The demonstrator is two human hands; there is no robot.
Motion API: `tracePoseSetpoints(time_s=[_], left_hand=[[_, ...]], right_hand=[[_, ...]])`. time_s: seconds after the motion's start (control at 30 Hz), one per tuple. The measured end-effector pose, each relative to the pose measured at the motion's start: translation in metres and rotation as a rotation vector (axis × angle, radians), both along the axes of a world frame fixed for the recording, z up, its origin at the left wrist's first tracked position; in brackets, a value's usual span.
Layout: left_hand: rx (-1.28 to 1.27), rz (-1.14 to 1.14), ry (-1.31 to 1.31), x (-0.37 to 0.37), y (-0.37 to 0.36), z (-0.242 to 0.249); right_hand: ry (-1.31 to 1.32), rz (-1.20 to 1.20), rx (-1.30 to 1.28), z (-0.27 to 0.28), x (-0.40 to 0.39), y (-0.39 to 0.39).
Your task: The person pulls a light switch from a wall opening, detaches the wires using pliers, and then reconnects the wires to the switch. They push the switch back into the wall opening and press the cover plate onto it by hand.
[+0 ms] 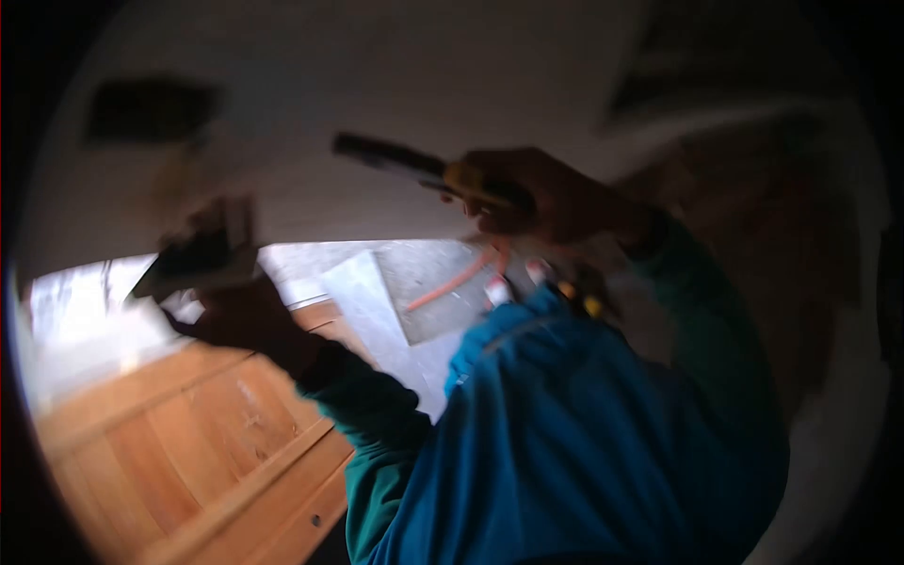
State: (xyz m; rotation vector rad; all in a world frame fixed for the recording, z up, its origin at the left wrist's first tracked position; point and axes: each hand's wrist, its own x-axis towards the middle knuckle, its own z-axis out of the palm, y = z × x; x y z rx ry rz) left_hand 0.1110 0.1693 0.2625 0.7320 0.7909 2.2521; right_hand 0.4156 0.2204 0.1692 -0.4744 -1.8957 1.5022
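My right hand is wrapped round the grip of a long dark tool with a yellow part. Its dark, narrow end points left across the pale surface; blur hides its exact kind. My left hand is raised at the left, with thumb and fingers closed about a flat, dark object with a paler lower edge. What that object is cannot be made out. Above my left hand, a dark rectangular patch shows in the pale surface, with a blurred yellowish thing below it.
A brown wooden panelled piece slants across the lower left. On the floor lie a pale flat board and an orange strip or hose. My blue garment fills the lower middle. Small yellow-and-dark items show beyond it.
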Motion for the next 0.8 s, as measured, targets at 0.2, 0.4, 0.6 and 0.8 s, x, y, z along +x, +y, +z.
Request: tracePoseSetpoints(time_s=[0.2,0.4,0.6,0.8], left_hand=[[-0.219,0.201,0.264,0.058,-0.014,-0.037],[-0.526,-0.938,1.238,0.124,-0.048,-0.164],[0.193,-1.691,1.454,0.235,-0.035,-0.198],[-0.069,-1.595,1.466,0.236,-0.035,-0.206]], right_hand=[[-0.015,-0.565,-0.133,-0.024,0.123,-0.075],[-0.148,-0.979,-0.561,-0.058,0.168,-0.180],[-0.369,-0.932,0.188,-0.093,0.140,-0.254],[-0.567,-0.831,0.014,-0.101,0.111,-0.311]])
